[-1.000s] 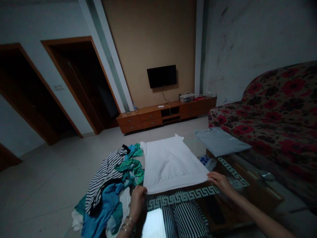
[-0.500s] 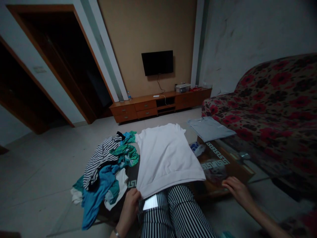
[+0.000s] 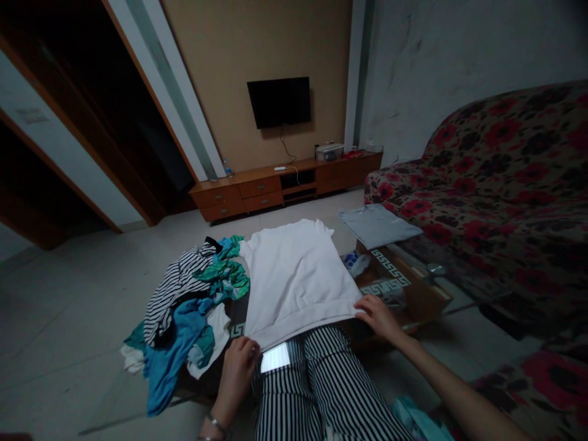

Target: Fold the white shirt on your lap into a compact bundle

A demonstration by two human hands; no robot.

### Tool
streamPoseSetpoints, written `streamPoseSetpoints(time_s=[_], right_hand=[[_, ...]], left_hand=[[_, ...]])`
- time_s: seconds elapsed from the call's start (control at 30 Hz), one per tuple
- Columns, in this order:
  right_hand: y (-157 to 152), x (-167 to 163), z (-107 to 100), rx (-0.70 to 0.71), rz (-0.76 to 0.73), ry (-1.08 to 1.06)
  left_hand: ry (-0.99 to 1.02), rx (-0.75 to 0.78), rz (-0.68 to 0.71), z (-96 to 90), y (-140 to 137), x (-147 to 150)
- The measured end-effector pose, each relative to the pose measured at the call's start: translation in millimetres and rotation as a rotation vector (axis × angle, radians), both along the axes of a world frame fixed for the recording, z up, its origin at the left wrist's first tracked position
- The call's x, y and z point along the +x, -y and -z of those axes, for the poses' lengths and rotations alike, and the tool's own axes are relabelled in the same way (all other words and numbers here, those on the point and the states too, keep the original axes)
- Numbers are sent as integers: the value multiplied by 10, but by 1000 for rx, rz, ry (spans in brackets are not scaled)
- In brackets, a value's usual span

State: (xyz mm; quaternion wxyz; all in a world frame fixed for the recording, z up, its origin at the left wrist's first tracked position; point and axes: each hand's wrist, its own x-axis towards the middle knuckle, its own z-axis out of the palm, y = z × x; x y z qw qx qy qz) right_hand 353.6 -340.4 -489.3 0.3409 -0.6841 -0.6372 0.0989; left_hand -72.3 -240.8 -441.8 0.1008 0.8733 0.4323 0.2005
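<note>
A white t-shirt (image 3: pixel 294 278) lies flat on a glass coffee table (image 3: pixel 404 288), its hem toward me. My left hand (image 3: pixel 236 367) pinches the hem's near left corner. My right hand (image 3: pixel 379 315) rests with fingers on the hem's near right corner. Black-and-white striped trousers (image 3: pixel 321 392) cover my legs below the hem.
A heap of clothes (image 3: pixel 188 306), striped, blue and green, lies left of the white shirt. A folded grey shirt (image 3: pixel 379 223) sits at the table's far right. A floral sofa (image 3: pixel 496 190) stands to the right. A wooden TV cabinet (image 3: pixel 285 184) lines the far wall.
My right hand came back from the table's right side to the shirt's near right corner. The view tilted downward and shifted; my left hand stays at the left corner.
</note>
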Motion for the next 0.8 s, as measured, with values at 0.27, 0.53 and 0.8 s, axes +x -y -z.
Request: streamPoseSetpoints(time_s=[0.27, 0.53, 0.8], right_hand=[[-49, 133, -38, -36, -66, -20], [301, 373, 68, 113, 41, -69], [541, 503, 46, 83, -42, 89]], left_hand=[[-36, -20, -6, 8, -72, 122], [-16, -114, 63, -5, -46, 59], [-82, -45, 41, 83, 4, 75]])
